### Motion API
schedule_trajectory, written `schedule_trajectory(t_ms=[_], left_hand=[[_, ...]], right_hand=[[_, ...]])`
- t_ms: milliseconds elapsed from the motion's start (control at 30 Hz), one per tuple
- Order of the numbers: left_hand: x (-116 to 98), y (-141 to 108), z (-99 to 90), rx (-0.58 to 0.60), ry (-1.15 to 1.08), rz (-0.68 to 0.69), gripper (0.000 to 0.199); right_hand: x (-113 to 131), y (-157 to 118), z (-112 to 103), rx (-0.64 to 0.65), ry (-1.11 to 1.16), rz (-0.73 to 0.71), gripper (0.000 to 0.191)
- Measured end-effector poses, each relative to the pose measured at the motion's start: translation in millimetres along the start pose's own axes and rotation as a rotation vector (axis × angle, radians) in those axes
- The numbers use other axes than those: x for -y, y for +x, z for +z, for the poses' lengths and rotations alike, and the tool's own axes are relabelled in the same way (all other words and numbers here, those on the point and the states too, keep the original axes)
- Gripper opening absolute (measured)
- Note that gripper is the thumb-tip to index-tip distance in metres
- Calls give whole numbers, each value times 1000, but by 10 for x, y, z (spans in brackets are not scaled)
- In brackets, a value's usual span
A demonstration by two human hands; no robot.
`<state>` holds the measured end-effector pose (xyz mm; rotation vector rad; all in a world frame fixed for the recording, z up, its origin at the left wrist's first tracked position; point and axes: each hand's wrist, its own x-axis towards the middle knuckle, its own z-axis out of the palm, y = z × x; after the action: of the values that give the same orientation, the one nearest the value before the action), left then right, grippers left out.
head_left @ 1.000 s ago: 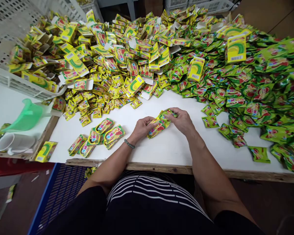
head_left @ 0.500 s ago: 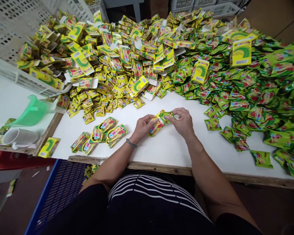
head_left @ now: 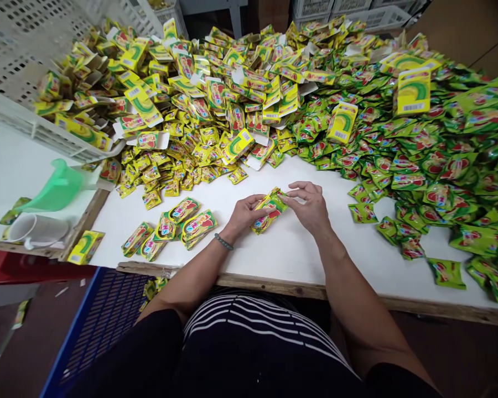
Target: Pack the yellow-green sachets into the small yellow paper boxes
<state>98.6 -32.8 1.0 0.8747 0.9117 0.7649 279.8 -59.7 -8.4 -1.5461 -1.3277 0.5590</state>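
Note:
My left hand (head_left: 244, 218) is closed around a small yellow-and-green carton (head_left: 266, 219), tilted with its upper end to the right. At that end, the thumb and a finger of my right hand (head_left: 312, 210) pinch a green sachet (head_left: 280, 195), of which only a short piece shows; the rest seems to be inside the carton. My other right fingers are slightly raised. To the left of my hands, several filled-looking cartons (head_left: 198, 225) lie in a loose group on the white table (head_left: 269, 260).
Yellow cartons (head_left: 143, 105) with flaps and small yellow sachets (head_left: 166, 166) are heaped at the back left. Green sachets (head_left: 415, 166) cover the right side. A white crate (head_left: 45, 132), green scoop (head_left: 56, 188) and white mug (head_left: 37, 229) stand left. A blue crate (head_left: 95, 326) sits below.
The green sachet, which lay mostly outside the carton between my hands, has gone into the carton's upper end. My right fingers have moved slightly left, up to that end.

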Motion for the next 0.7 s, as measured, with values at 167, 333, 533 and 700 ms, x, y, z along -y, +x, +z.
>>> schedule_trajectory(t_ms=[167,333,533,700], left_hand=[[-8,-15,2,16,-32,4,61],[2,-10,10,-16,-52,-5,56],[22,-13,13,-58,-107,-1,53],[35,9,15,-82,-82,26,55]], right_hand=[[16,-14,58,-56,-3,9,21],[10,-52,123,20,-90,-108,19],[134,-137,192,249,-223,-107,33],[162,-146,186,216,-16,-7,28]])
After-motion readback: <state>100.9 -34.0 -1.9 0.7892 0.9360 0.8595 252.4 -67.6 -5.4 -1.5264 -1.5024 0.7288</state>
